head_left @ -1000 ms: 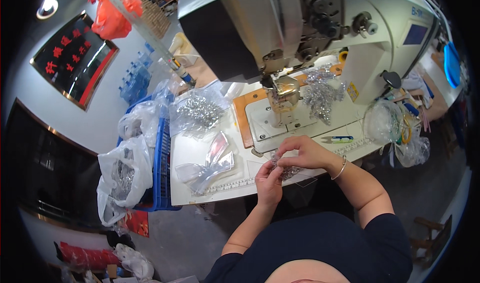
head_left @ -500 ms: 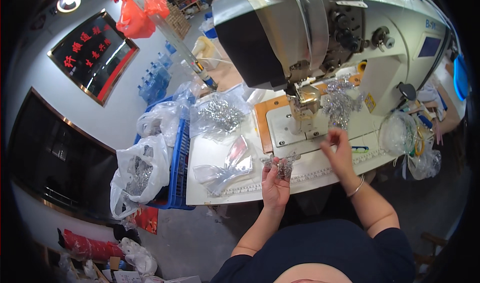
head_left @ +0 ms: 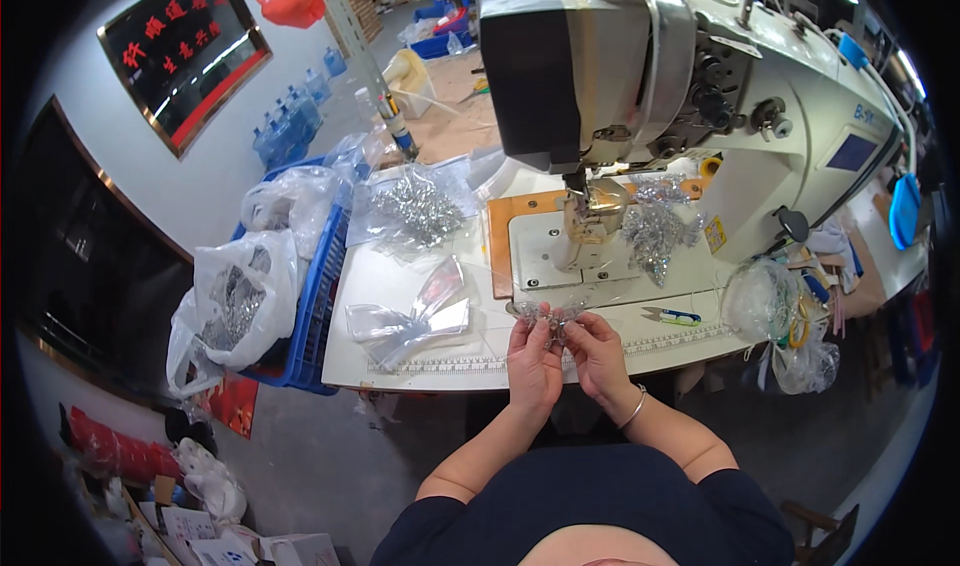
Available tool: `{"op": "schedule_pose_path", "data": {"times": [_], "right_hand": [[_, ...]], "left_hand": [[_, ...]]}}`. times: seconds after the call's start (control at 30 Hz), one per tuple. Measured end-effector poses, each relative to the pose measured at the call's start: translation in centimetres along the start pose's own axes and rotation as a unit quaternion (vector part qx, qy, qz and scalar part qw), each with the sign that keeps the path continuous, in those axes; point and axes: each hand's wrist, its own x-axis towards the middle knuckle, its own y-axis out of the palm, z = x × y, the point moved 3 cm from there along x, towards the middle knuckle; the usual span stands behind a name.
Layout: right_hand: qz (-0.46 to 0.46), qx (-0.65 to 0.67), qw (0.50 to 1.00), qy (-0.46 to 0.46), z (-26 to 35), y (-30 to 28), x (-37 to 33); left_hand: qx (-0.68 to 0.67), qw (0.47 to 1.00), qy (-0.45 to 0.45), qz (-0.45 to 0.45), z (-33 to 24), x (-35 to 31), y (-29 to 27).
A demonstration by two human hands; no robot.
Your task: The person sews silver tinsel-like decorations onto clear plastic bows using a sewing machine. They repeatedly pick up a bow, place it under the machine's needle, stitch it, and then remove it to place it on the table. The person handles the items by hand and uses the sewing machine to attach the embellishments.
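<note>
Seeing any change just now?
Yes: bringing the right hand (head_left: 598, 356) back to the small, glittering silver piece (head_left: 552, 313) in the left hand (head_left: 535, 374), so now handling with two hands

And the fingers?
Pinching the silver piece between the fingertips of both hands, near the front edge of the white table (head_left: 375, 268)

And containers?
Beside the table, a blue plastic crate (head_left: 322, 301) with white plastic bags (head_left: 272, 328), silver material inside the nearest; on the table, a clear plastic bag (head_left: 378, 224), also with silver material
</note>
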Motion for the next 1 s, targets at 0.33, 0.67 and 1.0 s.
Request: {"op": "schedule_pose_path", "data": {"times": [0.33,0.67,1.0], "right_hand": [[-0.141,-0.296,0.9,-0.289,3.7,-1.0,0.3],[0.221,-0.57,0.742,-0.276,9.3,5.8,1.5],[0.232,-0.58,0.769,-0.136,8.2,5.0,2.2]], "left_hand": [[0.061,0.996,0.017,0.054,-0.5,0.1,-0.8],[0.138,0.983,-0.031,0.119,-0.2,-1.1,-0.5],[0.106,0.982,-0.124,0.092,-0.5,-1.5,0.3]]}}
